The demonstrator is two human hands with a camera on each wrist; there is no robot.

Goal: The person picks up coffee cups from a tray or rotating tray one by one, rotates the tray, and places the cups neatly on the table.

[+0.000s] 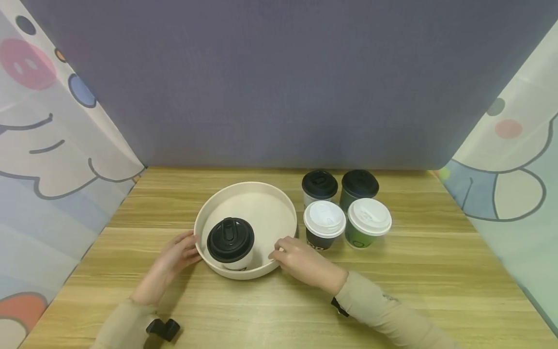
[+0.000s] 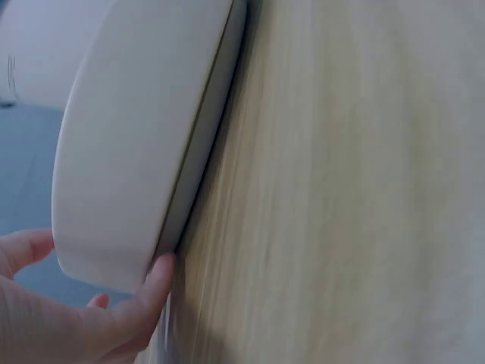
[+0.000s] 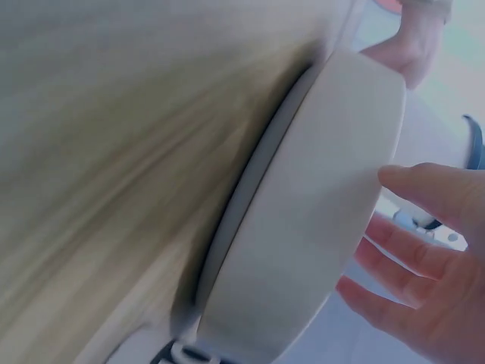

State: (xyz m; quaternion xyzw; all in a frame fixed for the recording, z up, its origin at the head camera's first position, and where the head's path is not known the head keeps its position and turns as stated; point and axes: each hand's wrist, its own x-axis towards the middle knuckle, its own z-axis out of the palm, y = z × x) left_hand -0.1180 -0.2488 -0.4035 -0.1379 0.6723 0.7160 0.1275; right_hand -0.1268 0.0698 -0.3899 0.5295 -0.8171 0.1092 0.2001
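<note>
A round cream tray (image 1: 270, 203) lies on the wooden table. Inside it, toward the front left, stands a white paper cup with a black lid (image 1: 231, 240). My left hand (image 1: 176, 254) grips the tray's left side; in the left wrist view the thumb is at the rim and a finger (image 2: 155, 280) is at the lower edge. At the front right, my right hand (image 1: 307, 261) holds the rim, its thumb (image 3: 409, 180) on the edge and the other fingertips partly hidden behind it.
Right of the tray, several lidded cups stand close together: a white one with a black lid (image 1: 319, 185), a dark one with a black lid (image 1: 360, 185), a black one with a white lid (image 1: 324, 220) and a green one with a white lid (image 1: 369, 218). A grey panel (image 1: 287, 87) rises behind the table.
</note>
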